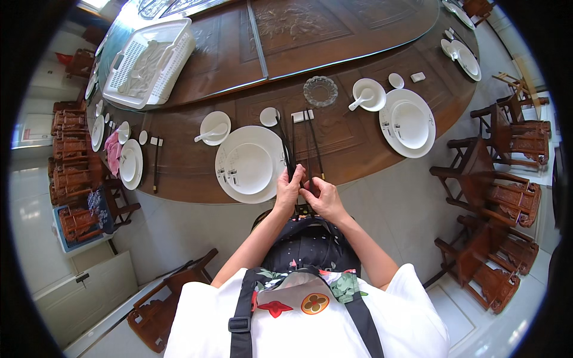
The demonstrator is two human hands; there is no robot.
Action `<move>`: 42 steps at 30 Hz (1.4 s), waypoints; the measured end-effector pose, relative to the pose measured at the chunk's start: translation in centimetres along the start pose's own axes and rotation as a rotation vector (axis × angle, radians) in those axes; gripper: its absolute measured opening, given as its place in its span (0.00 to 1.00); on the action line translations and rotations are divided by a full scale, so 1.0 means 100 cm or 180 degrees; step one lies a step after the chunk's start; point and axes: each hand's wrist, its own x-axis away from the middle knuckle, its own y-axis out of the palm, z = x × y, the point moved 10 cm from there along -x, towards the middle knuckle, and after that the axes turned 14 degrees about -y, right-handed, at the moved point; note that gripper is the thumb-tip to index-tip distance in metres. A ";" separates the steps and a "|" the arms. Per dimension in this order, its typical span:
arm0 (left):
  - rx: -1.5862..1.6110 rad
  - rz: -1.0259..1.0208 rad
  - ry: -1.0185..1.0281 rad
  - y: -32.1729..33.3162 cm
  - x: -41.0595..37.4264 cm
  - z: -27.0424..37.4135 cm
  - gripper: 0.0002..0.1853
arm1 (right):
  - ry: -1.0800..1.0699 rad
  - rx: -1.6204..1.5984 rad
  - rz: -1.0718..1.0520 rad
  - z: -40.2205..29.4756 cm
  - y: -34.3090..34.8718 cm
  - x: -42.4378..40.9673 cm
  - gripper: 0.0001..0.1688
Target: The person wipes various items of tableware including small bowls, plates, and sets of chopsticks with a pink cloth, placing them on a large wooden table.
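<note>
My left hand [288,188] grips a bundle of black chopsticks [286,145] just over the table's near edge. Beside it, my right hand [326,198] has its fingers closed around a black chopstick [309,156]. Another chopstick [318,150] with a gold-coloured end lies on the table, its far end by a white chopstick rest [299,117]. Left of my hands, a small white plate [249,168] sits on a larger white plate [224,185]. Behind these are a white bowl [219,117] with a spoon [214,132] and a small white dish [269,117].
A white plastic basket [179,53] stands on the glass turntable [304,31]. A glass ashtray [320,91] lies between two place settings. Stacked plates [407,125] are at the right; a pink cloth [113,152] lies at the left. Carved wooden chairs [488,179] stand around.
</note>
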 end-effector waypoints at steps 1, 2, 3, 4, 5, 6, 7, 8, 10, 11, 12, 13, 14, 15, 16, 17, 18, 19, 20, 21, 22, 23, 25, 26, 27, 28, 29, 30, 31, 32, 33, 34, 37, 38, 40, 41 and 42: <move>0.0025 0.0027 -0.0029 -0.002 -0.001 -0.002 0.13 | 0.0017 0.0006 -0.0051 -0.001 0.001 0.000 0.13; 0.0052 0.0058 -0.0056 -0.005 -0.002 -0.003 0.13 | -0.0028 -0.0022 0.0030 0.002 -0.001 -0.001 0.13; 0.0073 0.0082 -0.0088 -0.008 -0.003 -0.004 0.14 | -0.0070 -0.0050 0.0120 0.009 -0.006 -0.003 0.13; 0.0035 0.0157 -0.0210 -0.016 -0.007 -0.007 0.15 | -0.0117 -0.0085 0.0198 0.014 -0.011 -0.007 0.13; 0.0080 0.0228 -0.0277 -0.024 -0.009 -0.010 0.14 | -0.0076 0.0093 0.0186 0.019 -0.019 -0.014 0.13; 0.0147 0.0176 -0.0282 -0.030 -0.010 -0.010 0.13 | -0.0076 0.0393 0.0205 0.031 -0.028 -0.020 0.13; 0.0210 0.0106 -0.0294 -0.032 -0.010 -0.010 0.13 | -0.0068 0.0704 0.0239 0.048 -0.037 -0.025 0.14; 0.0269 0.0060 -0.0318 -0.033 -0.008 -0.010 0.12 | -0.0244 0.1120 0.0263 0.063 -0.044 -0.029 0.16; 0.0224 0.0101 -0.0318 -0.037 -0.006 -0.013 0.12 | -0.0277 0.1747 0.0151 0.103 -0.047 -0.035 0.24; 0.0207 0.0135 -0.0314 -0.040 -0.006 -0.016 0.12 | -0.0332 0.1830 0.0125 0.110 -0.044 -0.037 0.25; 0.0153 0.0187 -0.0356 -0.043 -0.003 -0.019 0.12 | -0.0386 0.1911 0.0097 0.113 -0.041 -0.039 0.27; 0.0144 0.0194 -0.0367 -0.044 -0.001 -0.021 0.12 | -0.0440 0.1993 0.0069 0.117 -0.040 -0.040 0.29; 0.0134 0.0198 -0.0378 -0.045 0.001 -0.024 0.13 | -0.0416 0.2025 0.0015 0.123 -0.038 -0.040 0.31; 0.0127 0.0215 -0.0386 -0.047 0.003 -0.026 0.13 | -0.0399 0.2050 -0.0049 0.127 -0.034 -0.042 0.32; 0.0134 0.0262 -0.0375 -0.050 0.004 -0.027 0.12 | -0.0380 0.2077 -0.0111 0.130 -0.032 -0.042 0.34; 0.0162 0.0277 -0.0357 -0.052 0.005 -0.028 0.12 | -0.0346 0.2120 -0.0169 0.134 -0.030 -0.042 0.35; 0.0191 0.0298 -0.0339 -0.054 0.008 -0.027 0.12 | -0.0314 0.2160 -0.0234 0.134 -0.028 -0.042 0.36; 0.0220 0.0317 -0.0323 -0.056 0.010 -0.026 0.12 | -0.0280 0.2202 -0.0296 0.135 -0.026 -0.041 0.37; 0.0263 0.0331 -0.0328 -0.059 0.010 -0.028 0.12 | -0.0264 0.2228 -0.0333 0.138 -0.025 -0.039 0.38; 0.0308 0.0342 -0.0332 -0.061 0.011 -0.029 0.12 | -0.0250 0.2257 -0.0368 0.140 -0.024 -0.037 0.39; 0.0351 0.0351 -0.0337 -0.063 0.011 -0.031 0.12 | -0.0234 0.2287 -0.0402 0.143 -0.023 -0.035 0.39; 0.0360 0.0337 -0.0337 -0.064 0.012 -0.032 0.11 | -0.0238 0.2315 -0.0410 0.145 -0.022 -0.033 0.40; 0.0382 0.0304 -0.0333 -0.063 0.013 -0.032 0.11 | -0.0252 0.2376 -0.0425 0.144 -0.022 -0.033 0.42; 0.0397 0.0308 -0.0347 -0.063 0.013 -0.033 0.11 | -0.0191 0.2357 -0.0347 0.145 -0.024 -0.031 0.41; 0.0416 0.0317 -0.0357 -0.061 0.014 -0.032 0.11 | -0.0136 0.2337 -0.0274 0.138 -0.025 -0.031 0.40; 0.0434 0.0326 -0.0367 -0.060 0.015 -0.033 0.11 | -0.0081 0.2316 -0.0201 0.133 -0.025 -0.031 0.39; 0.0449 0.0320 -0.0367 -0.059 0.014 -0.034 0.11 | -0.0098 0.2285 -0.0068 0.130 -0.027 -0.033 0.36; 0.0460 0.0312 -0.0365 -0.058 0.014 -0.034 0.11 | -0.0114 0.2251 0.0070 0.126 -0.029 -0.033 0.33; 0.0473 0.0305 -0.0363 -0.056 0.013 -0.035 0.11 | -0.0131 0.2218 0.0205 0.123 -0.032 -0.034 0.31; 0.0483 0.0300 -0.0370 -0.054 0.013 -0.036 0.11 | -0.0123 0.2182 0.0217 0.121 -0.033 -0.035 0.28; 0.0488 0.0299 -0.0381 -0.054 0.014 -0.035 0.11 | -0.0111 0.2140 0.0227 0.119 -0.031 -0.036 0.26; 0.0501 0.0301 -0.0388 -0.054 0.014 -0.035 0.11 | -0.0104 0.2102 0.0231 0.117 -0.030 -0.037 0.23; 0.0656 0.0380 -0.0352 -0.058 0.017 -0.029 0.11 | -0.0204 0.1981 0.0171 0.120 -0.020 -0.047 0.19; 0.0647 0.0438 -0.0284 -0.060 0.017 -0.027 0.12 | -0.0360 0.1991 0.0239 0.118 -0.019 -0.049 0.18; 0.0573 0.0692 -0.0298 -0.069 0.022 -0.028 0.12 | -0.0454 0.2034 0.0108 0.114 -0.010 -0.050 0.18; 0.0588 0.0759 -0.0339 -0.067 0.023 -0.031 0.13 | -0.0646 0.2073 0.0145 0.115 -0.015 -0.046 0.19; 0.0572 0.0757 -0.0282 -0.067 0.023 -0.032 0.13 | -0.0598 0.2069 0.0182 0.119 -0.021 -0.042 0.21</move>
